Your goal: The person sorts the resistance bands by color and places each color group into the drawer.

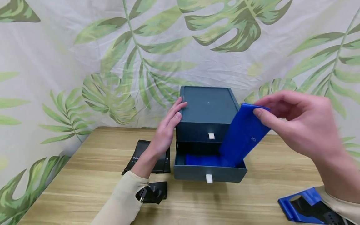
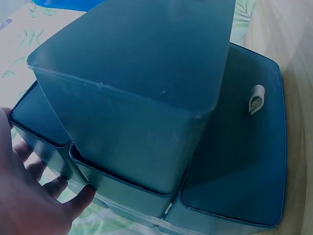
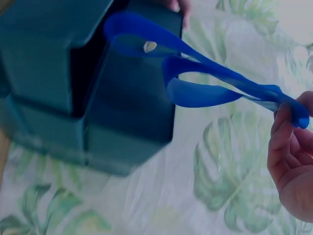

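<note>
A dark teal two-drawer box [image 1: 208, 104] stands on the table, its lower drawer [image 1: 194, 174] pulled out and the upper one closed. My left hand [image 1: 166, 129] rests against the box's left side, fingers extended, fingertips at the top edge. Between thumb and fingers, my right hand [image 1: 303, 123] pinches the top end of a blue resistance band [image 1: 244, 134]. The band slants down into the lower drawer, where more blue material lies. In the right wrist view, the blue band [image 3: 210, 68] hangs in loops from the pinching fingers, in front of the box.
Left of the box lie black bands [image 1: 161, 164] with pale print, and a smaller black piece [image 1: 160, 189] is partly behind the left wrist. Another blue band [image 1: 312, 197] lies at the right under the right wrist. A leaf-patterned cloth [image 1: 157, 56] hangs behind the wooden table [image 1: 84, 175].
</note>
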The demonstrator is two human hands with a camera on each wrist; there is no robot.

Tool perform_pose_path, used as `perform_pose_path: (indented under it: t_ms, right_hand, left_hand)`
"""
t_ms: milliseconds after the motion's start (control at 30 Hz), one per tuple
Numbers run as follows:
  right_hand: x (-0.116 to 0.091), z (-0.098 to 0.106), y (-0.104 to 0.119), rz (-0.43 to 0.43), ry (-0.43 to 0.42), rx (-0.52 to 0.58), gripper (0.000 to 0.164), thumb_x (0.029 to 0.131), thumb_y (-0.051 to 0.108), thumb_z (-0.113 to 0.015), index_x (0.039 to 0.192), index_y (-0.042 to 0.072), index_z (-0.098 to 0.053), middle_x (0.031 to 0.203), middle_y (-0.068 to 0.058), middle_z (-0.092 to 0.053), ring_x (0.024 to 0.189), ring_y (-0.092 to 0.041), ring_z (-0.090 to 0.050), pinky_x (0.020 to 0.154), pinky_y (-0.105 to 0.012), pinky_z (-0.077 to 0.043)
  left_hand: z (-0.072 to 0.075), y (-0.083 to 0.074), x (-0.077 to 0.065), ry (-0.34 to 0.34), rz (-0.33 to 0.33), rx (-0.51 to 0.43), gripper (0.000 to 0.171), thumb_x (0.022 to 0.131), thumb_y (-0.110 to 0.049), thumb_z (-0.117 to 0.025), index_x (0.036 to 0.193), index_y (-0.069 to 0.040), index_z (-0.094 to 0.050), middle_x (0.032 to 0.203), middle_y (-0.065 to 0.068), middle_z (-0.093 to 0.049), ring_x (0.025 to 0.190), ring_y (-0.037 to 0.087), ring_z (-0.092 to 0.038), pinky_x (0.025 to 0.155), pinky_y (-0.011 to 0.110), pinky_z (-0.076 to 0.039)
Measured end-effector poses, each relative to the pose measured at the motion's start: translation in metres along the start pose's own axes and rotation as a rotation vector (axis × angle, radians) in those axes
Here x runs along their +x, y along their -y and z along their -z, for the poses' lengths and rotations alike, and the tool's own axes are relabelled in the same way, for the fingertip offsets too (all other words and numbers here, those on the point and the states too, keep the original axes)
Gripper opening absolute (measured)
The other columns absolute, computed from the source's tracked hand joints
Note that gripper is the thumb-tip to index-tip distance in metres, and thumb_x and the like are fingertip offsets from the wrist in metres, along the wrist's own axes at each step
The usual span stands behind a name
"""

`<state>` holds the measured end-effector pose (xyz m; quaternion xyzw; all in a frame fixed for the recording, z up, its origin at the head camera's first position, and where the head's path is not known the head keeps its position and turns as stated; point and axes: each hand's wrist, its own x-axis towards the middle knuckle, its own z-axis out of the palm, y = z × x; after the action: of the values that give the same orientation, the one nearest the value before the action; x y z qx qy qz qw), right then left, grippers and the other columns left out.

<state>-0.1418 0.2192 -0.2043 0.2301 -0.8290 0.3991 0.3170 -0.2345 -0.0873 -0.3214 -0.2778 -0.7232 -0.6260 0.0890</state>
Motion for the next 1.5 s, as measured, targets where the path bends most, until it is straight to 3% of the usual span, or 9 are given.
perform_pose_path:
  t_ms: [100, 367, 567, 767, 967, 1200, 1367, 1500]
  right_hand:
    - [0.005, -0.010, 0.008, 0.010, 0.015, 0.060, 0.016, 0.086, -0.002, -0.084, 0.100, 0.006, -0.081, 0.088, 0.006, -0.080, 0.066, -0.007, -0.074, 0.060, -0.015, -0.055]
    - [0.014, -0.045, 0.034, 0.107, 0.040, 0.211, 0.015, 0.086, -0.005, -0.082, 0.095, 0.007, -0.082, 0.081, 0.000, -0.075, 0.058, -0.012, -0.062, 0.054, -0.021, -0.052]
    - [0.012, -0.071, 0.043, 0.060, 0.030, 0.249, 0.008, 0.091, 0.003, -0.081, 0.097, 0.009, -0.082, 0.080, 0.002, -0.076, 0.062, -0.014, -0.065, 0.059, -0.023, -0.056]
    - [-0.003, -0.096, 0.039, -0.016, -0.016, 0.244, 0.011, 0.090, 0.001, -0.079, 0.100, 0.006, -0.082, 0.076, -0.002, -0.074, 0.059, -0.013, -0.065, 0.058, -0.023, -0.055]
    - [-0.025, -0.118, 0.024, 0.000, -0.081, 0.179, 0.011, 0.089, 0.001, -0.081, 0.099, 0.006, -0.081, 0.078, -0.003, -0.074, 0.062, -0.009, -0.066, 0.063, -0.019, -0.057]
    - [-0.050, -0.130, 0.002, 0.108, -0.098, -0.037, 0.013, 0.087, 0.002, -0.083, 0.098, 0.006, -0.079, 0.086, -0.003, -0.075, 0.067, -0.005, -0.065, 0.065, -0.016, -0.056]
    - [-0.061, -0.132, -0.010, 0.182, -0.102, -0.160, 0.015, 0.084, 0.000, -0.083, 0.097, 0.006, -0.079, 0.084, -0.004, -0.074, 0.067, -0.007, -0.064, 0.060, -0.021, -0.055]
    - [-0.067, -0.129, -0.015, 0.189, -0.091, -0.284, 0.015, 0.082, 0.002, -0.084, 0.094, 0.008, -0.078, 0.081, -0.003, -0.073, 0.067, -0.009, -0.064, 0.057, -0.026, -0.053]
  left_hand:
    - [0.000, 0.000, 0.001, 0.001, -0.001, -0.003, 0.049, 0.116, -0.029, -0.035, 0.162, -0.014, -0.043, 0.179, -0.004, -0.018, 0.167, 0.013, -0.012, 0.134, 0.054, -0.014]
    - [0.000, -0.001, 0.001, 0.003, -0.001, -0.002, 0.049, 0.116, -0.028, -0.035, 0.162, -0.013, -0.043, 0.179, -0.004, -0.019, 0.167, 0.013, -0.013, 0.135, 0.053, -0.013]
    - [0.000, 0.000, 0.000, 0.006, 0.004, 0.001, 0.050, 0.116, -0.029, -0.033, 0.163, -0.011, -0.041, 0.180, -0.004, -0.018, 0.167, 0.014, -0.012, 0.135, 0.055, -0.013]
    - [0.000, 0.000, 0.000, 0.010, 0.011, 0.001, 0.051, 0.116, -0.030, -0.033, 0.163, -0.013, -0.041, 0.180, -0.004, -0.017, 0.167, 0.016, -0.011, 0.134, 0.057, -0.013]
    - [0.000, 0.000, 0.000, 0.009, 0.008, 0.004, 0.049, 0.116, -0.031, -0.033, 0.163, -0.017, -0.042, 0.179, -0.006, -0.017, 0.167, 0.015, -0.011, 0.134, 0.056, -0.014]
    - [0.000, 0.001, 0.001, 0.003, 0.002, 0.016, 0.049, 0.116, -0.031, -0.033, 0.162, -0.016, -0.043, 0.179, -0.007, -0.018, 0.167, 0.014, -0.012, 0.134, 0.055, -0.014]
    - [0.001, 0.001, 0.001, -0.005, 0.000, 0.021, 0.049, 0.116, -0.031, -0.034, 0.162, -0.016, -0.044, 0.179, -0.006, -0.019, 0.166, 0.013, -0.014, 0.134, 0.054, -0.014]
    - [0.001, 0.000, 0.001, -0.004, 0.000, 0.021, 0.049, 0.116, -0.031, -0.034, 0.162, -0.016, -0.044, 0.179, -0.006, -0.020, 0.166, 0.012, -0.014, 0.135, 0.053, -0.014]
